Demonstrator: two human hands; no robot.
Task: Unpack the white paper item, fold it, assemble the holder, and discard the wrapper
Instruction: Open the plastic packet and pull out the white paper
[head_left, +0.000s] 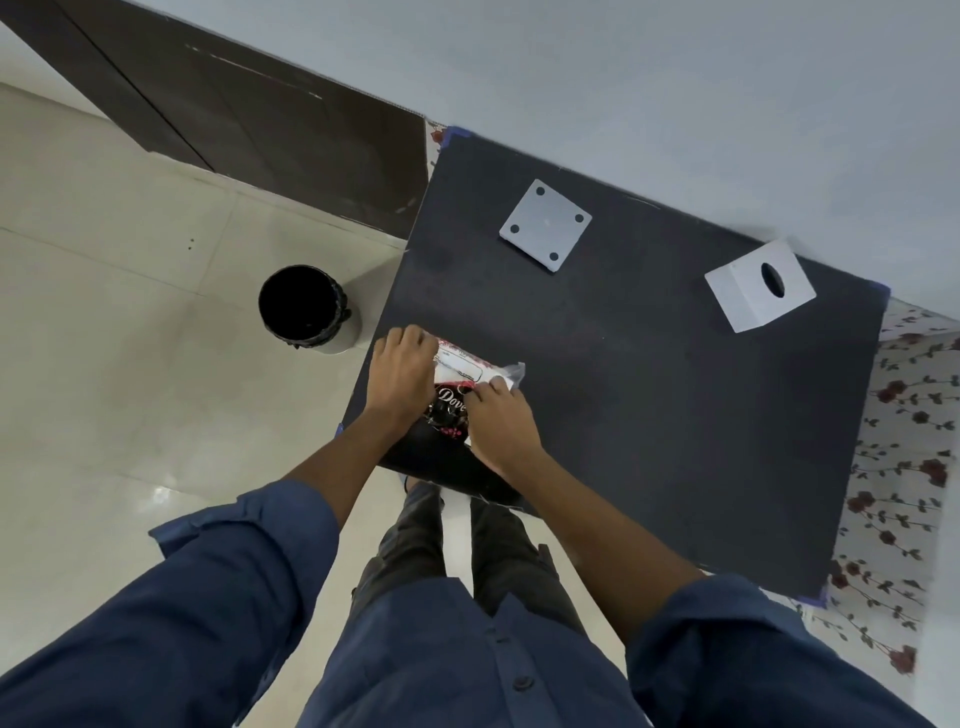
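Both hands (402, 371) (498, 421) knuckles-up, gripping the wrapped packet (457, 387).

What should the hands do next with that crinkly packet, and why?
Probably pull the wrapper open. Both the left hand and right hand already grip the packet at the near edge of the black table, and its white paper looks still sealed inside. The white base plate and white holder box wait untouched, and the bin stands ready on the floor.
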